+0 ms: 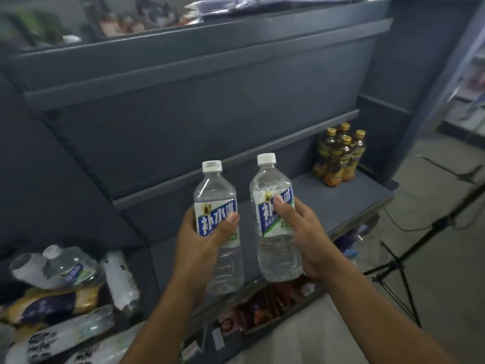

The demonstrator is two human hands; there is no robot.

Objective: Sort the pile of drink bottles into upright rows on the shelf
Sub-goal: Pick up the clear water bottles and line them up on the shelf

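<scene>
My left hand (202, 240) grips a clear water bottle (219, 195) with a white cap and a blue-and-white label, held upright. My right hand (304, 229) grips a second, matching water bottle (275, 258), also upright, just to the right of the first. Both are held in front of the grey shelf (349, 203). At the shelf's far right end several brown tea bottles (338, 156) with yellow caps stand upright in a cluster. A pile of bottles (65, 292) lies on its side at the lower left.
Higher grey shelves (183, 82) rise above, the top one holding blurred goods. A lower shelf carries orange and red packets (265, 306). A black tripod (409, 256) with cables stands on the floor to the right.
</scene>
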